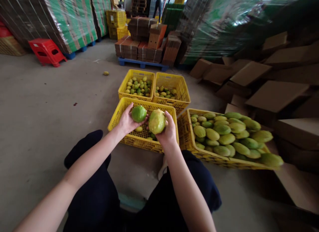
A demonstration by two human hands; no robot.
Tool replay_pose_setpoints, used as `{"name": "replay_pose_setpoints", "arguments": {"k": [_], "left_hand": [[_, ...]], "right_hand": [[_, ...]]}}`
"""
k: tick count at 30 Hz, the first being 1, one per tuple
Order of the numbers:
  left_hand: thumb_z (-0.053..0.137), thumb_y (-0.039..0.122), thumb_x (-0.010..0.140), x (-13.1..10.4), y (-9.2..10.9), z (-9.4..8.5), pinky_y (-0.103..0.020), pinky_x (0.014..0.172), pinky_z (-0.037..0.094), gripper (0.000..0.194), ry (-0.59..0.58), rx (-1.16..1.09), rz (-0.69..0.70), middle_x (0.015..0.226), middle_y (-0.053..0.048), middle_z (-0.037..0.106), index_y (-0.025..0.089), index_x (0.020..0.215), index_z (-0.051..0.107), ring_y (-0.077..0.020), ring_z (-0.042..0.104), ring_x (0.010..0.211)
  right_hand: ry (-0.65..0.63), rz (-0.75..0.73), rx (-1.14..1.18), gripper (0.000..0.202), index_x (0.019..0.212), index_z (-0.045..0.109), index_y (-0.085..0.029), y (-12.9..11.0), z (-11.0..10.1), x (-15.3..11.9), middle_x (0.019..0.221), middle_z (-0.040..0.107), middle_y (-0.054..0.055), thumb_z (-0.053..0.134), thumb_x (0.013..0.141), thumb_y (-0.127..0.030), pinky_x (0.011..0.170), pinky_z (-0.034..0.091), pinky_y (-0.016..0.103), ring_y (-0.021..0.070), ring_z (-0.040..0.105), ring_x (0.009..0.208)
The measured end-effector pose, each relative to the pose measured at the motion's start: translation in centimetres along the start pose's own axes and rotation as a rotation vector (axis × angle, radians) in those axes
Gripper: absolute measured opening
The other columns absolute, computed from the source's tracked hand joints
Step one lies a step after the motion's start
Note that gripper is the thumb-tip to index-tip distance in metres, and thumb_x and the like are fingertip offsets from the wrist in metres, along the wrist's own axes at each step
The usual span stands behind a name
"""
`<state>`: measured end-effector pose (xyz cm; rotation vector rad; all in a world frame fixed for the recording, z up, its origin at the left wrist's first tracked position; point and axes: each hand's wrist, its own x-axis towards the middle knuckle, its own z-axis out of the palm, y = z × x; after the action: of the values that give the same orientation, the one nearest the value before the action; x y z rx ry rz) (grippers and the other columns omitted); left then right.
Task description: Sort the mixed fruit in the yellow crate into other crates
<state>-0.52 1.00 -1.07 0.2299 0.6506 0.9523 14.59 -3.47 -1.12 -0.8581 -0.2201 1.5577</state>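
A green lemon (139, 114) rests in the curled fingers of my left hand (127, 121). Beside it, my right hand (168, 132) grips a larger-looking, bumpy yellow-green lemon (157, 121). The two fruits are held close together over the near yellow crate (116, 117). A few more lemons lie on that crate's slatted bottom, partly hidden behind my hands. At the right, a second yellow crate (184, 129) is heaped with yellow and green lemons (226, 139).
Behind the near crate stand two yellow crates, one holding many lemons (139, 86), the other (183, 89) fewer. A stray lemon (106, 73) lies on the floor. Flattened cartons (276, 95) pile at right. A red stool (47, 52) and a loaded blue pallet (143, 64) stand farther back.
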Motion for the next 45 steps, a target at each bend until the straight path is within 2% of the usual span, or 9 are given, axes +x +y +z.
{"name": "replay_pose_setpoints", "arguments": {"k": [6,11,15,22,25,28,31,37,45], "left_hand": [[0.063,0.024,0.090,-0.5,-0.1,0.9,-0.028,0.072,0.063,0.021,0.073,-0.008,0.104,0.076,-0.007,0.073,0.014,0.108,0.063,-0.0191,0.073,0.071],[0.058,0.038,0.092,-0.3,0.1,0.4,-0.027,0.054,0.060,0.025,0.158,0.002,0.042,0.066,-0.007,0.070,0.014,0.099,0.065,-0.0183,0.069,0.056],[0.043,0.041,0.096,-0.1,0.2,-0.1,-0.026,0.045,0.056,0.038,0.079,0.008,-0.036,0.064,-0.010,0.072,0.012,0.100,0.068,-0.0184,0.066,0.049],[0.037,0.024,0.094,-0.1,0.2,0.0,-0.021,0.041,0.053,0.041,-0.007,-0.053,-0.021,0.074,-0.008,0.075,0.012,0.122,0.064,-0.0152,0.065,0.045],[0.037,0.025,0.097,0.2,0.1,-0.1,-0.021,0.045,0.056,0.042,0.022,-0.101,-0.010,0.074,-0.007,0.074,0.011,0.129,0.061,-0.0152,0.068,0.050],[0.036,0.024,0.099,0.8,0.0,-0.3,-0.021,0.050,0.059,0.043,0.090,-0.108,-0.034,0.072,-0.009,0.073,0.009,0.131,0.060,-0.0163,0.070,0.054],[0.034,0.024,0.101,1.3,-0.2,-0.4,-0.023,0.049,0.060,0.043,0.177,-0.094,-0.100,0.069,-0.011,0.071,0.004,0.129,0.059,-0.0187,0.070,0.053],[0.033,0.032,0.103,1.2,-0.2,-0.1,-0.023,0.048,0.060,0.043,0.246,-0.116,-0.072,0.072,-0.010,0.071,0.009,0.131,0.056,-0.0196,0.071,0.055],[0.032,0.033,0.102,1.0,-0.1,-0.3,-0.024,0.053,0.060,0.050,0.220,-0.084,-0.088,0.075,-0.013,0.070,0.005,0.138,0.051,-0.0197,0.069,0.059]], "right_hand": [[-0.044,-0.072,-0.083,0.020,0.089,0.067,-0.020,0.5,-0.2,0.3,0.073,0.072,0.000,0.077,0.076,-0.029,0.061,0.064,0.033,0.0189,0.071,0.063],[0.004,-0.078,-0.037,0.014,0.087,0.068,-0.021,0.8,-0.5,0.5,0.072,0.073,0.000,0.071,0.077,-0.029,0.064,0.065,0.035,0.0205,0.072,0.066],[-0.017,-0.098,0.005,0.015,0.088,0.070,-0.020,0.8,-0.6,0.4,0.075,0.075,0.002,0.067,0.077,-0.030,0.072,0.066,0.039,0.0245,0.076,0.080],[-0.177,-0.110,0.043,0.035,0.119,0.067,-0.027,0.4,0.0,0.3,0.091,0.079,0.002,0.057,0.087,-0.037,0.069,0.066,0.037,0.0216,0.077,0.083],[-0.146,-0.037,0.095,0.029,0.107,0.068,-0.022,0.3,0.2,0.5,0.087,0.079,0.005,0.052,0.092,-0.040,0.056,0.062,0.030,0.0203,0.076,0.072],[-0.085,0.073,0.119,0.038,0.100,0.068,-0.017,0.4,0.2,0.9,0.081,0.078,0.007,0.044,0.098,-0.047,0.047,0.058,0.026,0.0186,0.072,0.062],[-0.041,0.126,0.113,0.043,0.100,0.067,-0.016,0.7,-0.1,1.4,0.078,0.078,0.010,0.037,0.102,-0.048,0.050,0.061,0.028,0.0192,0.072,0.060],[-0.033,0.115,0.159,0.025,0.107,0.063,-0.024,1.4,-1.1,2.3,0.088,0.079,0.007,0.053,0.097,-0.044,0.067,0.068,0.042,0.0238,0.077,0.084],[0.096,0.184,0.155,0.039,0.110,0.063,-0.019,0.7,0.1,1.3,0.082,0.078,0.009,0.035,0.106,-0.046,0.059,0.067,0.030,0.0201,0.077,0.076]]}}
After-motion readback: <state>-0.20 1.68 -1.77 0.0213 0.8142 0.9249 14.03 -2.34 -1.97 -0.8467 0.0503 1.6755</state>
